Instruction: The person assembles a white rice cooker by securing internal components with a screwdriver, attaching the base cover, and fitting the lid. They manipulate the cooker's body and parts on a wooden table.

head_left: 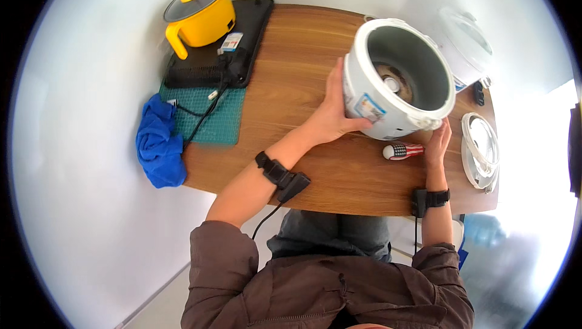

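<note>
Between my two hands is a white rice cooker body (379,114), lidless and tilted so that its grey inside and the round heating plate (397,82) at the bottom show. My left hand (335,109) grips its left side, thumb on the front near a label. On the lower right side, my right hand (438,142) supports it, its fingers partly hidden behind the wall. Just below the cooker lies a short screwdriver handle (403,151) with a red, white and dark pattern, close to my right hand but apart from it.
A yellow electric pot (209,23) stands on a black stand (250,26) at the far left, with a black cable and a green cutting mat (227,124). A blue cloth (159,142) hangs over the left edge. At right are a white lid (479,150) and another whitish appliance part (464,44).
</note>
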Demonstrator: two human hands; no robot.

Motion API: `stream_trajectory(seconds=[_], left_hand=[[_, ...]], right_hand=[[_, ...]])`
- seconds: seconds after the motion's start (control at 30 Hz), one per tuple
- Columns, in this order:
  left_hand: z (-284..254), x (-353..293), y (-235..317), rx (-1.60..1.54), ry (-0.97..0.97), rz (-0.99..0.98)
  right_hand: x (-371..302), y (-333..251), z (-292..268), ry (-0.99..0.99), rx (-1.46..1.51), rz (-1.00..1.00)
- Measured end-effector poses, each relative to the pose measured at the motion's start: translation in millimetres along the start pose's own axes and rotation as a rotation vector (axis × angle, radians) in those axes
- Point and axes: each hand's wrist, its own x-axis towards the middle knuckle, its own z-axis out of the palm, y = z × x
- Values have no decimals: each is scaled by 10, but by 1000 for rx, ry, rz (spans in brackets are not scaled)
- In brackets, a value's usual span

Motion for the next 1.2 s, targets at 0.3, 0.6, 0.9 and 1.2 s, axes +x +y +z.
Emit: stream_trajectory(seconds=[0.3,0.6,0.9,1.2], left_hand=[[194,-31,166,-14,-38,49],[81,4,-36,51,79,161],[-128,-92,-615,38,151,56],[-201,-123,-435,183,156,-32]], right_hand=[[-141,969,-239,254,-161,-58],[-204,691,-178,143,8,-58],[165,-282,224,-9,-55,-20],[216,-365,116,69,-203,-104]])
